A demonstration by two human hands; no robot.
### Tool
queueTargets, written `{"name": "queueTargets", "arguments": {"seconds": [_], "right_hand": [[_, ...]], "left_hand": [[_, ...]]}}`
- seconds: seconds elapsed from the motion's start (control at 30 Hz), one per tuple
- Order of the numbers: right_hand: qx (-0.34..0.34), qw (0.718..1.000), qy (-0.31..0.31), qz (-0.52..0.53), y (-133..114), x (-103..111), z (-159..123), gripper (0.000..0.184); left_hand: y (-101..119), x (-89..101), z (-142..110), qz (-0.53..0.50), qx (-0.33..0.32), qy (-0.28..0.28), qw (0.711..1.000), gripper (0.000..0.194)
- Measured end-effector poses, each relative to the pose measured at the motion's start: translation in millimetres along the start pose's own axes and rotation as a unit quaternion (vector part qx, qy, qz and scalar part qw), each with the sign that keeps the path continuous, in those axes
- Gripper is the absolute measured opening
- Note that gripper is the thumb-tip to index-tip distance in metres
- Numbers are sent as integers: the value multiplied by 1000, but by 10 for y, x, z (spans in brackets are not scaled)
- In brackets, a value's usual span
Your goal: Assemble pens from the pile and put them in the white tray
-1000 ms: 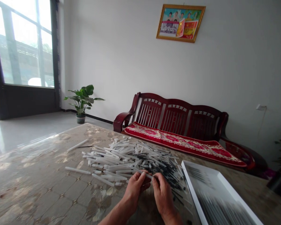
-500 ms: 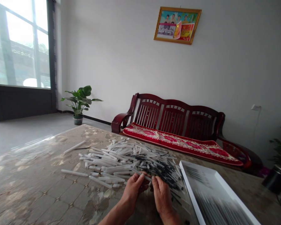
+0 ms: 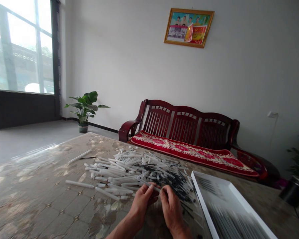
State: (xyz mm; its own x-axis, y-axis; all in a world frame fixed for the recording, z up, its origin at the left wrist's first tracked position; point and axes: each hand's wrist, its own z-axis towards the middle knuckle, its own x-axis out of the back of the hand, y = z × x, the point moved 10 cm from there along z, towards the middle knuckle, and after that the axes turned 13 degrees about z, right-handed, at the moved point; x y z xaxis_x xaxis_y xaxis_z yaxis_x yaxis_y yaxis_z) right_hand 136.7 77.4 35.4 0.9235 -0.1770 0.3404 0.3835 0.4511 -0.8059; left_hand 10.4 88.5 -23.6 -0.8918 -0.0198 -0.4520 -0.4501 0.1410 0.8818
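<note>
In the head view, the left hand (image 3: 141,200) has its thumb and fingers pinched on a thin, pale stick (image 3: 156,189), a bit like the outside of a pen. The stick points away past the left fingertips, and its near end is at the right hand (image 3: 171,205). There the right thumb and finger are close together, but I cannot tell if they squeeze it. The stick should be very light and quite stiff, like hard plastic. It may be smooth and roll a little, and a hard bend might crack it. The middle looks best for a soft pinch, with the other fingers at one end. It looks long, straight, round and cloudy grey-white. Just past the fingers lies a big messy pile of white sticks (image 3: 119,169), with thin black sticks (image 3: 174,181) nearer the right fingers. Right of them is a white tray (image 3: 235,196).
</note>
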Motion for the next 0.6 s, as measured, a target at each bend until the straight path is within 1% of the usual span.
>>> {"name": "queueTargets", "arguments": {"seconds": [0.17, 0.33, 0.5, 0.6], "right_hand": [[-16, 1000, 10, 0, 55, 18, -5, 48], [-4, 1000, -10, 12, 17, -15, -12, 39], [-30, 1000, -7, 4, 88, -24, -19, 47], [-41, 999, -9, 16, 108, -39, -21, 47]], "left_hand": [[3, -6, -10, 10, 0, -1, 1000, 44], [11, 5, -6, 12, -1, 4, 1000, 47], [39, -15, -28, 21, -3, -2, 1000, 47], [51, -5, -38, 29, -6, 4, 1000, 47]]}}
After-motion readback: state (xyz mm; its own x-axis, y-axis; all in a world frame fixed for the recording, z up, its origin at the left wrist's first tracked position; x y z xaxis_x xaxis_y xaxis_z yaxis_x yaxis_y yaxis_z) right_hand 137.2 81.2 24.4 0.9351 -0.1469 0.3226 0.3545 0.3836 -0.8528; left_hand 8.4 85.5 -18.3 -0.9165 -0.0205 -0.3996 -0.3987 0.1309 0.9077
